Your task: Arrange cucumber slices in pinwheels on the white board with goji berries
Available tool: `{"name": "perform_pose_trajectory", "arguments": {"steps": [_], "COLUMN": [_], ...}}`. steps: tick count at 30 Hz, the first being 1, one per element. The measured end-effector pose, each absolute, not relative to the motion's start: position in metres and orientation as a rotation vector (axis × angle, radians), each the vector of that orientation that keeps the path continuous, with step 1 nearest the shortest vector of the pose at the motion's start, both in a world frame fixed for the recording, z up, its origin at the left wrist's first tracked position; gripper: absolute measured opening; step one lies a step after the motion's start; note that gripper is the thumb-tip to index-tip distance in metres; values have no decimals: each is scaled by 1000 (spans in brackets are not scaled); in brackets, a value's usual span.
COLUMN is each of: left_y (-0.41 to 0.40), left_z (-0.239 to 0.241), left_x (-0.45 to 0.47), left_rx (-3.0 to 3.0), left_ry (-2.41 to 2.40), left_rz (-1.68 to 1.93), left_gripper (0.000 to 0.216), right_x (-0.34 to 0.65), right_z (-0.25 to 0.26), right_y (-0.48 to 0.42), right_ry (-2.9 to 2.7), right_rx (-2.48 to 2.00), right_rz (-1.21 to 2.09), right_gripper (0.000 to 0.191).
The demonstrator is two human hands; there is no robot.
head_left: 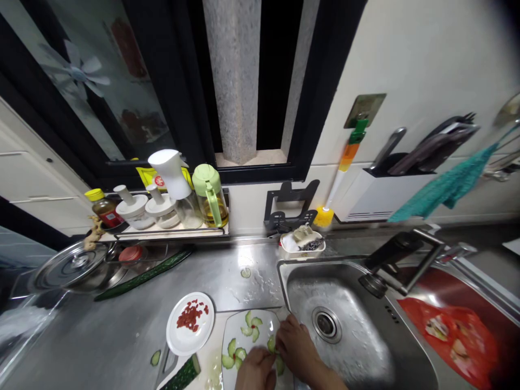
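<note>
A white square plate (241,324) holds cucumber slices (229,353) laid out like flowers, with small red pieces in the middle of them. My left hand (255,369) is over the plate's near part, its fingers drawn together in a pinch; what is in them is hidden. At the plate's right side my right hand (298,346) has its fingers curled down against the slices of another flower, and I cannot make out what they hold. Left of this plate is a round white plate (174,337) of red dried berries (190,316). A cut cucumber piece (184,374) lies below it.
The steel sink (349,314) with its black faucet (390,254) is on the right, beside a red plastic bag (455,338). A whole cucumber (144,275) lies below the seasoning rack (174,233). A lidded pot (77,265) stands far left.
</note>
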State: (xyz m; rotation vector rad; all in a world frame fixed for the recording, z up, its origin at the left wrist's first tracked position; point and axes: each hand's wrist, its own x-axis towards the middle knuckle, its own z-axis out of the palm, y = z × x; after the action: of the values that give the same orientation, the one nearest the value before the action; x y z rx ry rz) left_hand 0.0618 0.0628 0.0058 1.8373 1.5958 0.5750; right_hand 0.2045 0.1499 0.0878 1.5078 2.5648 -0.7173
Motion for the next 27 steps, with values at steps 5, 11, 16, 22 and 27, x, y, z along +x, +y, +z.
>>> {"name": "perform_pose_trajectory", "arguments": {"steps": [5,11,16,22,27], "left_y": [62,61,60,59,58], "left_z": [4,1,1,1,-2], "left_x": [62,61,62,63,64], "left_rx": [1854,1854,1840,1880,1951], "left_ry": [1587,1589,1616,1630,1630], "left_rz": [587,573,592,622,652], "left_gripper": [45,44,42,43,47], "right_x": [208,205,203,205,206], "right_z": [89,87,84,84,85], "right_y": [146,141,142,141,140], "right_ry": [2606,2617,2615,2589,2577], "right_rx": [1460,1459,1459,1461,1484], "right_rz": [-773,-747,-720,-734,-788], "right_gripper": [16,18,18,17,14]}}
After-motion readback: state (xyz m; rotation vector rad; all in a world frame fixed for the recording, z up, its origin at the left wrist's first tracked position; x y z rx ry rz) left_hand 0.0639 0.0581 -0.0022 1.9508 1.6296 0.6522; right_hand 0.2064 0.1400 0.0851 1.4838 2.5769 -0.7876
